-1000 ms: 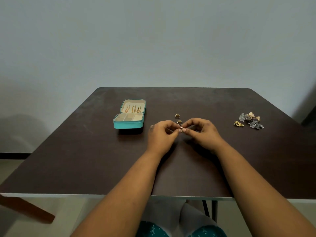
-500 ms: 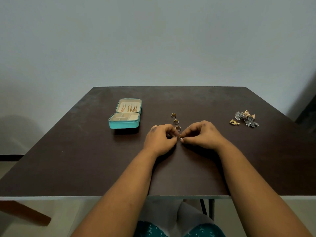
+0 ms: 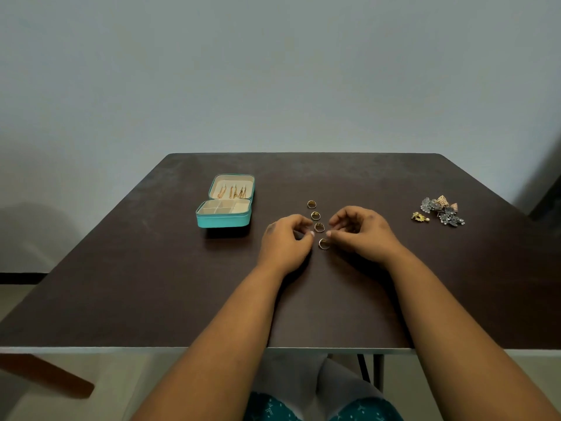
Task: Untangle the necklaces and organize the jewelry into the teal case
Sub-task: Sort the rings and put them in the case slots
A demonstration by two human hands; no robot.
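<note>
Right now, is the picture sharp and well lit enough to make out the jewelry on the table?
Head view: dim, even light and slightly soft; the four rings read clearly, the earring pile blurs into a cluster, the teal case casts a shadow toward the camera, and the table edges bow from the wide lens.

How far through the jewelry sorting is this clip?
Partway. Done: gold chains hang in the lid of the open teal case. In hand: four rings stand lined up between the left hand and the right hand, whose fingers touch the nearest. Left: rings and the earring pile are uncased; the tray compartments look empty.
</note>
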